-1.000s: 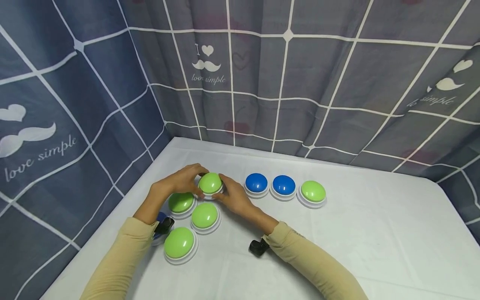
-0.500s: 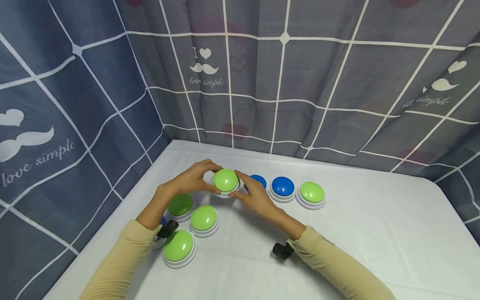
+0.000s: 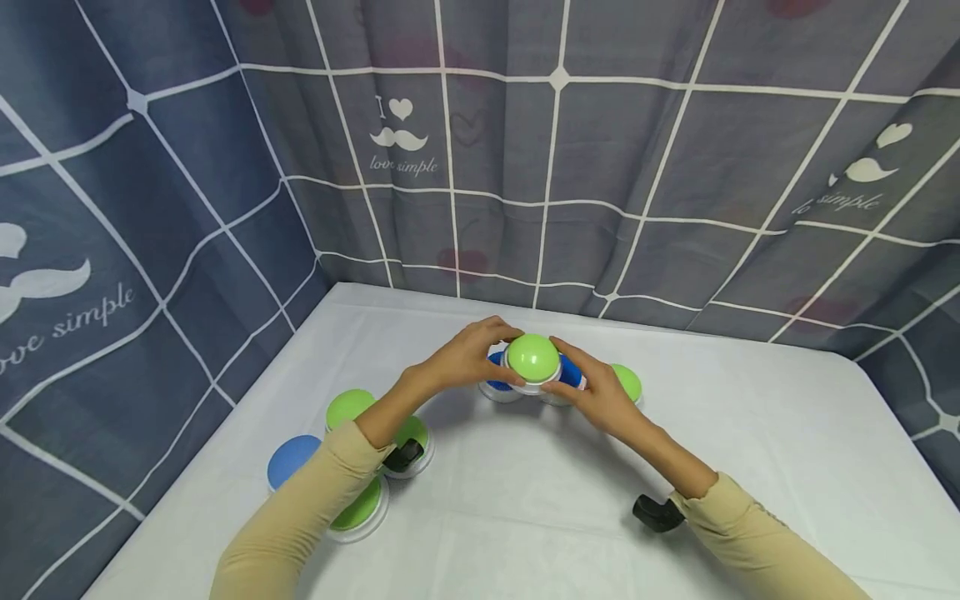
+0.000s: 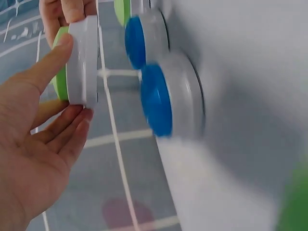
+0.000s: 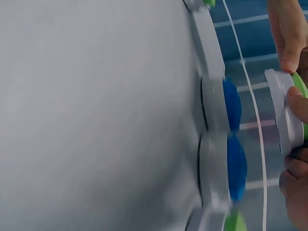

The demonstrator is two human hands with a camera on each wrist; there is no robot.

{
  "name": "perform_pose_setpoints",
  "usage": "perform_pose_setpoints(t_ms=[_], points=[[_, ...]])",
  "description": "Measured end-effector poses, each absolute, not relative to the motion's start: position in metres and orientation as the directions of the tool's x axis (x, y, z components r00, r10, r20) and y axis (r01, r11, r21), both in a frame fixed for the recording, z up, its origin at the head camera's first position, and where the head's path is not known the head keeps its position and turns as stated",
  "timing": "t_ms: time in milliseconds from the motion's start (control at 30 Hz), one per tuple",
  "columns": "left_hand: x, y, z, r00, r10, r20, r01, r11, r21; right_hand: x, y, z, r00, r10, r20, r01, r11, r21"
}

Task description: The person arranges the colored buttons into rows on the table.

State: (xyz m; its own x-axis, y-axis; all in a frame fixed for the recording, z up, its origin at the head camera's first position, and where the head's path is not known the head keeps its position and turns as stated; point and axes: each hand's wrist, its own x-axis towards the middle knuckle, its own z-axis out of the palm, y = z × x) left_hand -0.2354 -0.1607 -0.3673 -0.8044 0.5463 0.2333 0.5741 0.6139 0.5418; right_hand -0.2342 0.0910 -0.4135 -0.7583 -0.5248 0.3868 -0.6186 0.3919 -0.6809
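Note:
Both hands hold a green dome push button (image 3: pixel 533 358) with a white round base, raised off the table. My left hand (image 3: pixel 474 354) grips its left side, thumb on the near edge and fingers at the back. On the opposite side, my right hand (image 3: pixel 600 398) pinches it the same way. The left wrist view shows the white base (image 4: pixel 83 62) turned towards the table with a gap below. Two blue push buttons (image 4: pixel 156 98) stand beneath it, partly hidden by it and the hands in the head view. A green button (image 3: pixel 627 381) sits just right of them, behind my right hand.
At left, a blue button (image 3: pixel 294 460) and several green buttons (image 3: pixel 350 407) are grouped on the white table (image 3: pixel 510 517), partly covered by my left forearm. A checked curtain (image 3: pixel 502 217) rises behind the table and along its left side.
Both hands have lifted the green button from the left group's far end and carried it right, over the blue buttons. The left forearm now covers part of that group.

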Motion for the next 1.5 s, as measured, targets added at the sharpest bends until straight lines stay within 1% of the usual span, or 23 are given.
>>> perform_pose_setpoints(t_ms=[233, 400, 567, 767, 867, 1033, 1333, 1500], points=[[-0.254, -0.098, -0.374, -0.798, 0.573, 0.190, 0.577, 0.631, 0.519, -0.244, 0.153, -0.417, -0.793, -0.495, 0.356, -0.587, 0.460, -0.666], [-0.263, -0.050, -0.377, -0.792, 0.586, 0.169, 0.586, 0.654, 0.479, -0.245, 0.199, -0.419, -0.806, -0.493, 0.328, -0.570, 0.496, -0.655], [-0.267, -0.009, -0.382, -0.804, 0.578, 0.136, 0.570, 0.688, 0.449, -0.241, 0.236, -0.419, -0.821, -0.488, 0.294, -0.546, 0.525, -0.652], [-0.274, 0.027, -0.390, -0.782, 0.615, 0.099, 0.598, 0.696, 0.397, -0.230, 0.265, -0.427, -0.860, -0.438, 0.263, -0.497, 0.596, -0.631], [-0.277, 0.041, -0.394, -0.771, 0.633, 0.072, 0.611, 0.703, 0.364, -0.227, 0.276, -0.431, -0.870, -0.424, 0.254, -0.483, 0.622, -0.616], [-0.282, 0.057, -0.400, -0.760, 0.650, 0.015, 0.618, 0.715, 0.327, -0.226, 0.290, -0.439, -0.873, -0.419, 0.248, -0.476, 0.625, -0.619], [-0.289, 0.065, -0.413, -0.746, 0.664, -0.056, 0.639, 0.737, 0.221, -0.232, 0.296, -0.455, -0.886, -0.426, 0.183, -0.439, 0.644, -0.626], [-0.290, 0.067, -0.418, -0.745, 0.663, -0.069, 0.642, 0.741, 0.197, -0.230, 0.295, -0.453, -0.880, -0.444, 0.165, -0.441, 0.639, -0.631]])
